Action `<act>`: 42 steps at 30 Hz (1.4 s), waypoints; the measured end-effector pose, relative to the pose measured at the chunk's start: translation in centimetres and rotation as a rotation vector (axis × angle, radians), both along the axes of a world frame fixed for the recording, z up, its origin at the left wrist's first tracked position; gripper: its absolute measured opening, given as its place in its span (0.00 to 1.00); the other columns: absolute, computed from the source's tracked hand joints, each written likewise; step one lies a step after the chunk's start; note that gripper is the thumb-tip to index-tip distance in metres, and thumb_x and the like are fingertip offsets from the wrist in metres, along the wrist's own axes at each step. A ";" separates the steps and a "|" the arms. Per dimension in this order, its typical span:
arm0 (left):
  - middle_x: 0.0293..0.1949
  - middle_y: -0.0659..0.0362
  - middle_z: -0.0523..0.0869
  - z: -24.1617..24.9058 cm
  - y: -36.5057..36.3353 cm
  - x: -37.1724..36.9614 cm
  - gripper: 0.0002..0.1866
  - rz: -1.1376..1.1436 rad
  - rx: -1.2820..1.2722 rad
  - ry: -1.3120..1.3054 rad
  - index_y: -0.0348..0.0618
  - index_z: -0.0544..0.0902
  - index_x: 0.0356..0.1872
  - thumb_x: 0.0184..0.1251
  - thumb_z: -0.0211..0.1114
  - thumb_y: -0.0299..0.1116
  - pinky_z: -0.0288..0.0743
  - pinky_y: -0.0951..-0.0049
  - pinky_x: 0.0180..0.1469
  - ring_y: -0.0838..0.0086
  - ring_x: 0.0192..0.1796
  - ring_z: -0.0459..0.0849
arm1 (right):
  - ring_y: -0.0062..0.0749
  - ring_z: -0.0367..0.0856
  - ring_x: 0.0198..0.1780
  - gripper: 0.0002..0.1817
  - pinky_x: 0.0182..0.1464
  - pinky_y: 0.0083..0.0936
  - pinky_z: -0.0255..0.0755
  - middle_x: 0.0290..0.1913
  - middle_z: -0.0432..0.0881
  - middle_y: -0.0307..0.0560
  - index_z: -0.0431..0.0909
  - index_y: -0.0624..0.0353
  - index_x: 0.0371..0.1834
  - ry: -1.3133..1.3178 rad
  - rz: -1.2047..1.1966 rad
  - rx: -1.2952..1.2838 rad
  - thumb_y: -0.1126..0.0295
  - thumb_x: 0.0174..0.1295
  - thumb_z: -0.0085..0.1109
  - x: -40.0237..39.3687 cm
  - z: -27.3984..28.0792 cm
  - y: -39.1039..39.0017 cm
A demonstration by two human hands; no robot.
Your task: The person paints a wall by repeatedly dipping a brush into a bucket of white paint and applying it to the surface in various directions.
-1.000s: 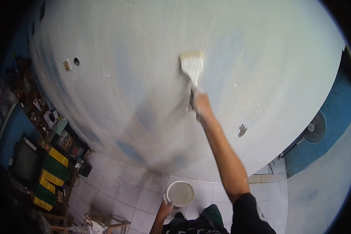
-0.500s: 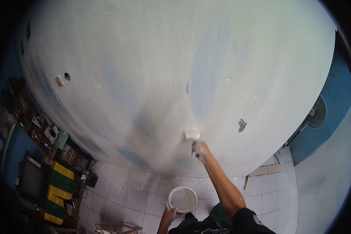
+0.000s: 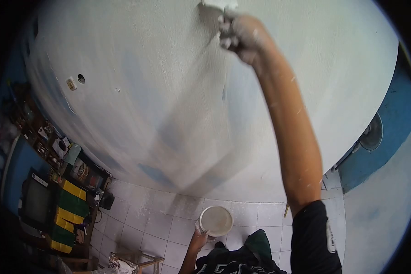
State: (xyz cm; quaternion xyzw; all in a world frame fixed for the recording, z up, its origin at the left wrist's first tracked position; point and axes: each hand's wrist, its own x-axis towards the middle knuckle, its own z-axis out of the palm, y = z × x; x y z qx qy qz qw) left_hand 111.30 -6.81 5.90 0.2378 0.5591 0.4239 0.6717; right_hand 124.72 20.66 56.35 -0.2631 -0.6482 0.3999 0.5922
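Note:
High on the wall, my right hand [image 3: 243, 37], smeared white, is closed around the handle of what looks like a putty knife [image 3: 220, 4]. Its white-coated head lies against the wall and is partly cut off by the top of the view. The wall [image 3: 187, 86] carries uneven whitish coating with blue patches showing through. Low down, my left hand [image 3: 199, 238] grips the rim and side of a round white bucket [image 3: 216, 221], which has pale, greyish-white stuff inside. White smears cover the left fingers too.
A stool [image 3: 146, 262] with white spatters stands at lower left. Further left are a television [image 3: 37, 208], a yellow-and-green cloth [image 3: 71, 214] and crowded shelves [image 3: 43, 139]. A fan [image 3: 372, 132] is at the right. White marks dot the tiled floor [image 3: 157, 228].
My right hand has swept the putty knife up the wall, from low near the middle to the top edge of the view. My left hand keeps the bucket almost in place.

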 end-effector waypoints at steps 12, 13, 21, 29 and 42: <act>0.53 0.41 0.64 -2.6 -3.6 -1.5 0.37 0.107 -0.067 0.020 0.61 0.36 0.63 0.62 0.45 0.18 0.82 0.60 0.34 0.54 0.35 0.81 | 0.25 0.64 0.10 0.19 0.12 0.25 0.63 0.13 0.64 0.41 0.68 0.62 0.27 0.103 -0.252 -0.706 0.57 0.65 0.38 -2.6 -44.9 -1.4; 0.54 0.41 0.64 -3.0 -4.1 -1.7 0.37 0.128 -0.059 0.024 0.61 0.36 0.63 0.62 0.45 0.18 0.82 0.59 0.34 0.54 0.35 0.81 | 0.25 0.64 0.10 0.19 0.12 0.25 0.63 0.13 0.64 0.41 0.68 0.62 0.27 0.120 -0.242 -0.794 0.57 0.65 0.38 -2.1 -47.5 -2.3; 0.54 0.40 0.63 -3.6 -5.6 -1.5 0.36 0.157 -0.106 -0.031 0.63 0.37 0.63 0.62 0.43 0.17 0.82 0.58 0.34 0.52 0.36 0.81 | 0.25 0.63 0.13 0.11 0.14 0.27 0.64 0.15 0.66 0.39 0.67 0.58 0.25 0.058 -0.070 -1.061 0.65 0.62 0.39 0.7 -44.0 -1.5; 0.52 0.41 0.66 -1.3 -3.7 0.1 0.30 0.087 0.068 0.011 0.57 0.39 0.61 0.64 0.41 0.20 0.82 0.63 0.34 0.56 0.36 0.82 | 0.22 0.62 0.17 0.11 0.17 0.22 0.62 0.18 0.66 0.37 0.70 0.59 0.25 0.025 0.054 -0.418 0.69 0.61 0.39 3.0 -13.0 -0.9; 0.48 0.39 0.70 -0.5 -3.8 0.4 0.31 0.126 -0.024 0.057 0.57 0.39 0.60 0.64 0.43 0.20 0.82 0.62 0.32 0.54 0.35 0.82 | 0.21 0.62 0.18 0.20 0.20 0.24 0.61 0.16 0.66 0.38 0.68 0.55 0.20 -0.065 -0.273 -0.195 0.55 0.65 0.39 6.1 -9.7 3.3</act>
